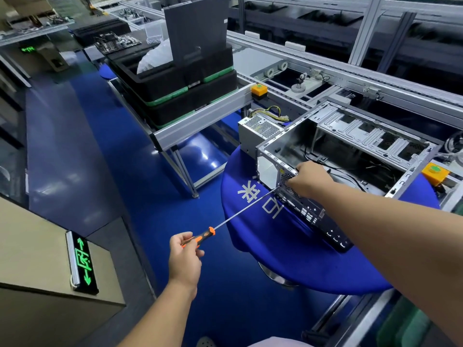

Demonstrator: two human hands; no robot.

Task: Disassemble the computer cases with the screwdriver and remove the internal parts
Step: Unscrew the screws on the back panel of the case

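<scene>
The open computer case (350,156) is lying on its side on the round blue table (288,259). The left hand (184,259) is squeezing the orange and black handle of a long screwdriver (200,238). The tip is touching the back of the case, maybe at a screw, but that spot is too small to see. The right hand (312,180) is curling over the case edge, holding it steady. Next, the tip needs to sit straight in the screw while the handle is turning.

A factory assembly line: aluminium-framed conveyor (288,71), stacked black trays (175,88), glossy blue floor (100,146).
</scene>
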